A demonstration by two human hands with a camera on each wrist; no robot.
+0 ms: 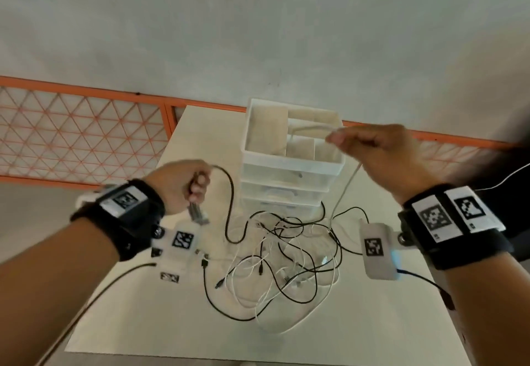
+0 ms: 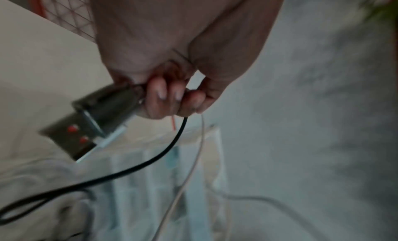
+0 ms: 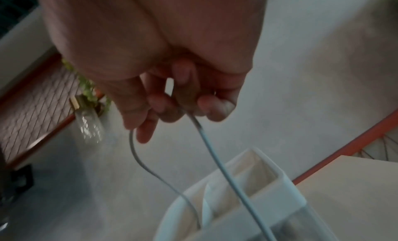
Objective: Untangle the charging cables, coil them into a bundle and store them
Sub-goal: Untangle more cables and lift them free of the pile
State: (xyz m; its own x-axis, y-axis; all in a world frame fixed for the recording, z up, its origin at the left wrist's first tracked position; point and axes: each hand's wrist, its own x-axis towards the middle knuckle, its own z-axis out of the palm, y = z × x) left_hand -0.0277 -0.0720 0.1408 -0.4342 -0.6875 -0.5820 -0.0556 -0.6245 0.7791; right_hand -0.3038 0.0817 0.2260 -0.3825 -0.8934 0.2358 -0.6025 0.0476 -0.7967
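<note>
A tangle of black and white charging cables [image 1: 289, 259] lies on the white table [image 1: 372, 322]. My left hand [image 1: 183, 185] is raised left of the drawer unit and grips a black cable [image 1: 229, 207] just behind its USB plug [image 1: 198, 213]; the plug [image 2: 86, 125] sticks out below the fist [image 2: 172, 98]. My right hand [image 1: 370, 150] is lifted above the drawer unit and pinches a white cable [image 1: 344, 190], whose two strands hang from the fingers [image 3: 170, 106]. The white cable [image 3: 224, 168] drops toward the pile.
A white plastic drawer unit [image 1: 289, 170] with an open divided top tray [image 3: 286, 186] stands at the table's back. Beyond it runs an orange lattice fence [image 1: 80, 127] and a grey floor. Both wrists carry black straps with marker tags.
</note>
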